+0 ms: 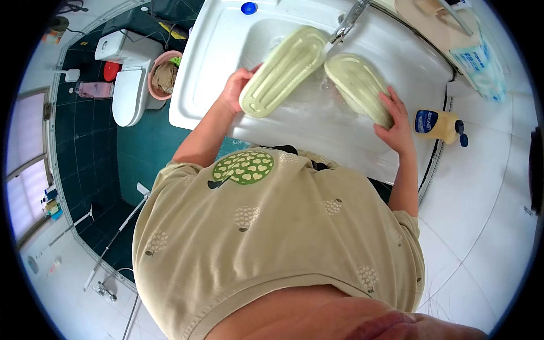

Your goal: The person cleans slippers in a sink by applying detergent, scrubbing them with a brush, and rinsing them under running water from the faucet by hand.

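Observation:
My left hand (pixel 237 90) is wrapped round the edge of a pale green slipper (pixel 285 71), whose grooved sole faces up over the white sink (pixel 195 85). My right hand (pixel 395 122) grips one end of a second pale green slipper (pixel 357 85). Between the two slippers hangs the tip of a metal faucet (pixel 348 22), with water running down from it. The fingertips of my left hand are partly hidden behind the first slipper.
A blue cap (pixel 249 8) sits on the sink's far rim. Right of the sink are a yellowish bottle (pixel 436 126) and a tissue pack (pixel 480 65). On the left stand a white toilet (pixel 129 93) and a pink bucket (pixel 153 85) holding cloth.

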